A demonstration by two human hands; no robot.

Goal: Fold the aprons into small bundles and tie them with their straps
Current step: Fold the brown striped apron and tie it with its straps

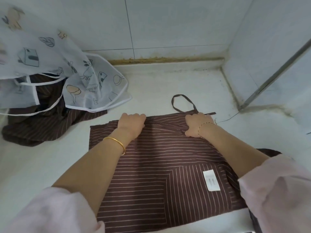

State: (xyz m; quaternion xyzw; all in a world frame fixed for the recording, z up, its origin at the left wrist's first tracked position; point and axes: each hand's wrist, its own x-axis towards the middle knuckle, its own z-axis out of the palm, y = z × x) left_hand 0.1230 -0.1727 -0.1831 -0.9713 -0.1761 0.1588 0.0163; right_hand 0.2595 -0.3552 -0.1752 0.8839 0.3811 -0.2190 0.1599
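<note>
Apron examined: a brown striped apron (151, 165) lies spread flat on a white counter (168, 81), directly in front of the person; its long axis runs from the near edge of the counter away toward the tiled wall (168, 22), and the far end is turned slightly to the left; the thin stripes run crosswise over most of the cloth and lengthwise on a panel at the near right; a white label (211, 180) lies face up on that panel. The left hand (132, 122) sits at the far edge, fingers curled over and gripping the cloth; a gold bangle (116, 143) is on its wrist. The right hand (196, 123) grips the far right corner, fingers curled under, thumb pressed against the fabric; a thin bracelet (204, 126) is on its wrist. A dark strap (182, 95) forms a loop on the counter just beyond the right hand. At the far left, well apart, a sheer white printed apron (84, 78) is heaped on a second striped apron (33, 128). A metal bar (277, 69) slants across the right-hand wall.
</note>
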